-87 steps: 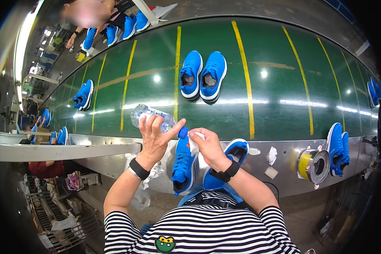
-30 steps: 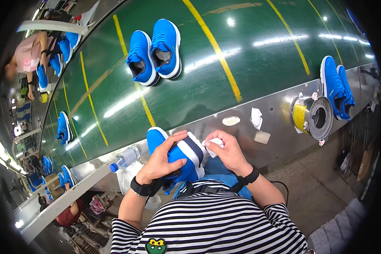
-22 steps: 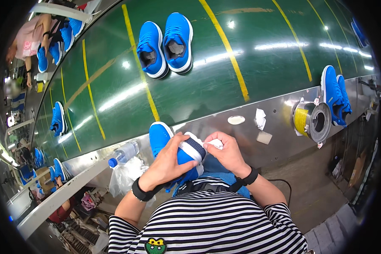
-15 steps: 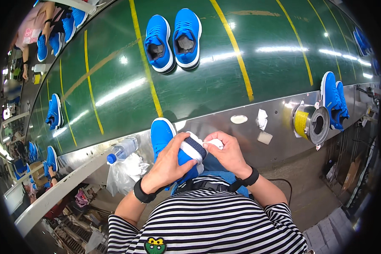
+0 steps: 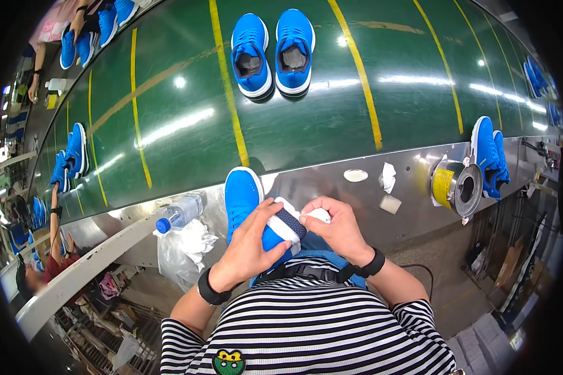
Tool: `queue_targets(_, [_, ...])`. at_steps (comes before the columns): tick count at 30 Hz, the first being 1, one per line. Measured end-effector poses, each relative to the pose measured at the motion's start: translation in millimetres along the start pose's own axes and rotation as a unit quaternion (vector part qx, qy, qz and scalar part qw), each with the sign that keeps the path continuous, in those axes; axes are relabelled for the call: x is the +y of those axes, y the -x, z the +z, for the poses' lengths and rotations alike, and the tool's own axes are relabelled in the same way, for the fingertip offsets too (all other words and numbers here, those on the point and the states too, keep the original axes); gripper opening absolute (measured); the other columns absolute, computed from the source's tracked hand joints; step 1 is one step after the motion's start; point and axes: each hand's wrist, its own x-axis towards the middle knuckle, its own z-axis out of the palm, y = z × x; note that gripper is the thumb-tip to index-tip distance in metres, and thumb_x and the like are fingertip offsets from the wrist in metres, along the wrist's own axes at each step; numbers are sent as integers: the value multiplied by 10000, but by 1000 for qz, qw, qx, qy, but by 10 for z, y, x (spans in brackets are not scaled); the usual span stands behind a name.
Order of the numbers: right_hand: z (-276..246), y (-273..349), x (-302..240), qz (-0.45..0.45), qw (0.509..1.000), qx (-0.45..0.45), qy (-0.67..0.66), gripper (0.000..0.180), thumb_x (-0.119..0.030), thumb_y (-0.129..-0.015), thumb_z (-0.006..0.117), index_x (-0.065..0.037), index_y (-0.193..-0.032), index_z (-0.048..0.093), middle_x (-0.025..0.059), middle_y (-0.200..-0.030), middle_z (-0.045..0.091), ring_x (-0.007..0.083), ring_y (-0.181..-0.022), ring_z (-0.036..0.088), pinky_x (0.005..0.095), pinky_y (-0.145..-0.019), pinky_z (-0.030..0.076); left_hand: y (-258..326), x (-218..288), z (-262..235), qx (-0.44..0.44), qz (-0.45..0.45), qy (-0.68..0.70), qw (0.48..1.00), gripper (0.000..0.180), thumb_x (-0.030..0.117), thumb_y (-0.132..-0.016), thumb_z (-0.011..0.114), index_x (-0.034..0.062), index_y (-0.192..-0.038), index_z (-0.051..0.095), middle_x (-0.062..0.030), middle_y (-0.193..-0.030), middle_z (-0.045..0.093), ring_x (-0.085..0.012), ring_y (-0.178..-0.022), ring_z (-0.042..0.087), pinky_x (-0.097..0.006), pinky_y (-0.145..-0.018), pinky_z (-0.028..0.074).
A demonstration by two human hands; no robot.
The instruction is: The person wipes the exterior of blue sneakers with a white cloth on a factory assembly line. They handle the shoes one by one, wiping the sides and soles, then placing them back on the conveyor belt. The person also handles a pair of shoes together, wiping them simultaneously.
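One blue shoe in hand, heel toward the body and toe pointing onto the steel ledge at the near edge of the green belt. Left hand wrapped around the shoe's side, fingers curled over the dark heel collar, forearm rising from the lower left with a black wristband. Right hand closed in a pinch on a small white wad, pressed against the shoe's white heel edge; black band on that wrist too, elbow out to the right.

Counted on the belt: one pair of blue shoes straight ahead, two side by side, toes pointing away. One more pair standing on edge at the right end of the ledge, just beside one roll of tape. Another blue pair far left on the belt, more at the top left and far right, too small to count.

On the ledge: one clear water bottle with a blue cap, lying on its side; one crumpled clear bag just below it; three small white scraps right of the hands, one oval, one crumpled, one square.

Other people's arms at the far left edge and top left corner.
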Motion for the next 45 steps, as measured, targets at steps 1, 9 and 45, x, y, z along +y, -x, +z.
queue_targets(1, [22, -18, 2, 2, 1000, 1, -10, 77, -54, -748, 635, -23, -805, 595, -40, -694, 552, 9, -629, 466, 167, -547, 373, 4, -7, -3, 2, -1, -2, 1000, 609, 112, -663, 697, 38, -1198, 416, -215, -1231, 443, -350, -1138, 448, -361, -941, 369])
queue_targets(9, [96, -99, -16, 36, 999, -15, -25, 64, -49, -754, 625, -24, -802, 592, -40, -673, 542, 12, -620, 473, 162, -538, 376, 49, -33, -12, 7, 2, -8, 1000, 606, 104, -663, 695, 36, -1198, 418, -231, -1232, 433, -360, -1130, 454, -366, -936, 373])
queue_targets(45, [206, 36, -34, -36, 996, -63, 50, 110, -99, -770, 635, -33, -847, 592, -17, -766, 560, 23, -660, 475, 184, -572, 392, 271, -113, -114, -2, 20, 39, 999, 616, 114, -638, 724, 66, -1182, 439, -189, -1258, 434, -332, -1131, 465, -370, -935, 381])
